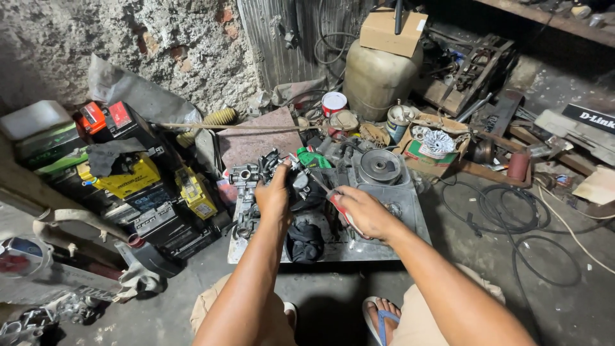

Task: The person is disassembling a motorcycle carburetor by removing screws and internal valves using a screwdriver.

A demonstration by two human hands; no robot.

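My left hand (pixel 272 195) grips a dark metal engine part (pixel 282 176) that rests on a low grey metal tray (pixel 384 247) on the floor. My right hand (pixel 360 211) holds a red-handled screwdriver (pixel 334 202) whose shaft (pixel 312 179) slants up to the left, its tip at the top of the engine part. A second grey cast part (pixel 243 176) stands just left of my left hand. A black rag (pixel 304 242) lies on the tray below my hands.
A round pulley (pixel 379 165) sits at the tray's back right. Several batteries (pixel 128 173) are stacked at the left. A beige jerrycan (pixel 375 77), tins and a cardboard box (pixel 435 144) stand behind. Black cables (pixel 512 211) coil on the right floor. My sandalled foot (pixel 382 317) is below.
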